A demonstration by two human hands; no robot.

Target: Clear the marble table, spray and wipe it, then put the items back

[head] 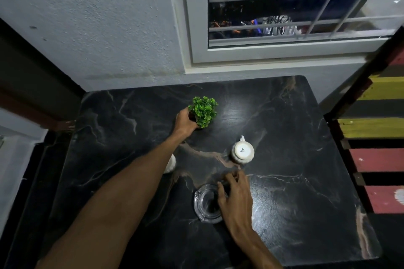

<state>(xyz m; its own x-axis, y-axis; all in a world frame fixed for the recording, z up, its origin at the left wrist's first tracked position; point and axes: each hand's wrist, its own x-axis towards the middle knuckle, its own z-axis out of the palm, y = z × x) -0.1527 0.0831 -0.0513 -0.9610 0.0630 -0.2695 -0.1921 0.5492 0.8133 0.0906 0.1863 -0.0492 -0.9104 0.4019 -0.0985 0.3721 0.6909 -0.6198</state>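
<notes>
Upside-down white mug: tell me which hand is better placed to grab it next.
Right, probably. The right hand holds the glass ashtray by its rim, close to the mug; the left hand grips the potted plant farther back.

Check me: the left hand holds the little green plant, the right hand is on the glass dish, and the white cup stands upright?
Not quite: the head view shows the white cup upside down, base up. The left hand does hold the green plant, and the right hand is on the glass dish.
</notes>
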